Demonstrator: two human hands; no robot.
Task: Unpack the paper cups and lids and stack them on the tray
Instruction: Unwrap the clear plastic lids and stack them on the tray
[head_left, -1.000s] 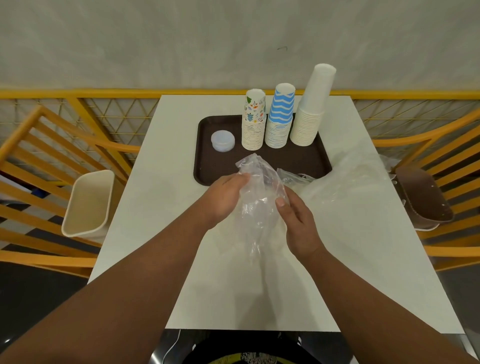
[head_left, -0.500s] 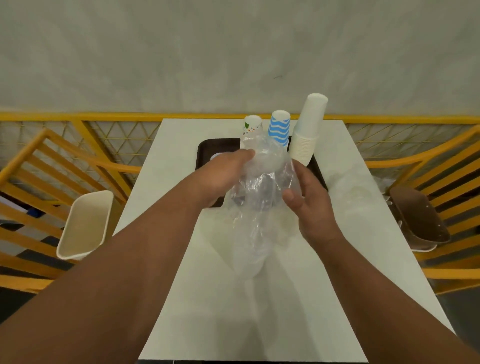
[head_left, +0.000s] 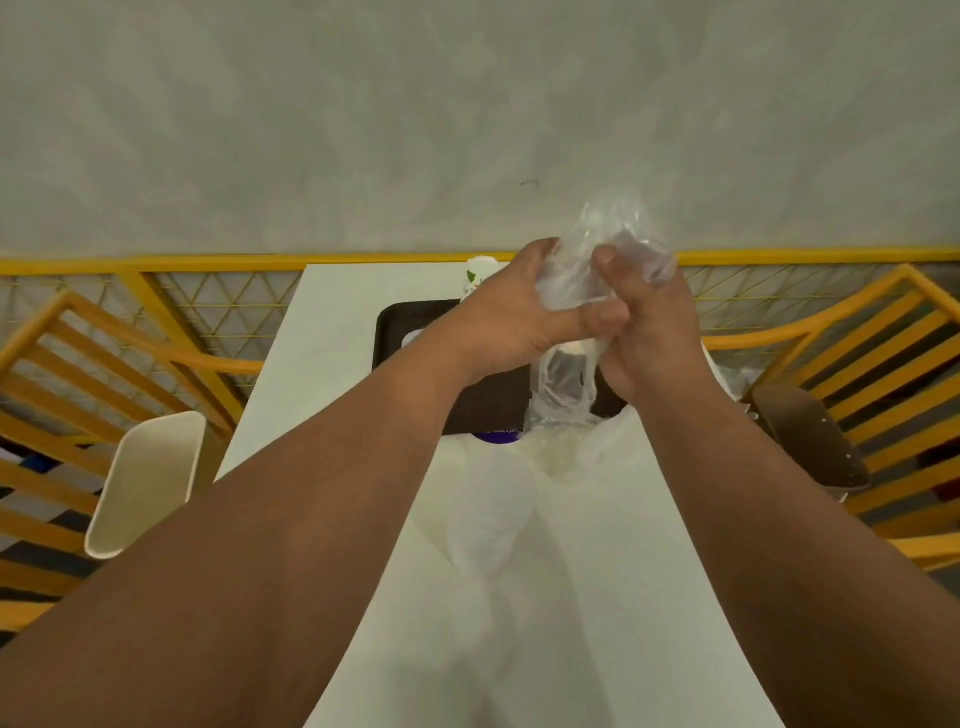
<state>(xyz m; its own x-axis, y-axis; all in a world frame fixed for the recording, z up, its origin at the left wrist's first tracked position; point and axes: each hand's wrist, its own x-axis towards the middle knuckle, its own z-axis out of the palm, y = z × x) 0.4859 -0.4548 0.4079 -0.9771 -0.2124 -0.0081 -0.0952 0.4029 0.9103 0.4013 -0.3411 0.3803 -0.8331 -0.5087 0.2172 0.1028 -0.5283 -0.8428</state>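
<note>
Blocking most of the dark brown plastic tray (head_left: 395, 332) and its cups, my forearms are leaving only the floral-printed paper cup stack (head_left: 477, 274) peeking out at eleven o'clock of my left hand (head_left: 511, 317). Both hands are gripping the crumpled clear plastic bag (head_left: 592, 270) between them, my right hand (head_left: 647, 325) at three o'clock, above the white rectangular table (head_left: 322, 332).

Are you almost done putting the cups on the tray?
Hard to say. One patterned cup stack shows behind the hands at the brown tray; the rest is hidden. Right now the left hand and right hand grip a clear plastic bag. Whether it holds anything is unclear.
</note>
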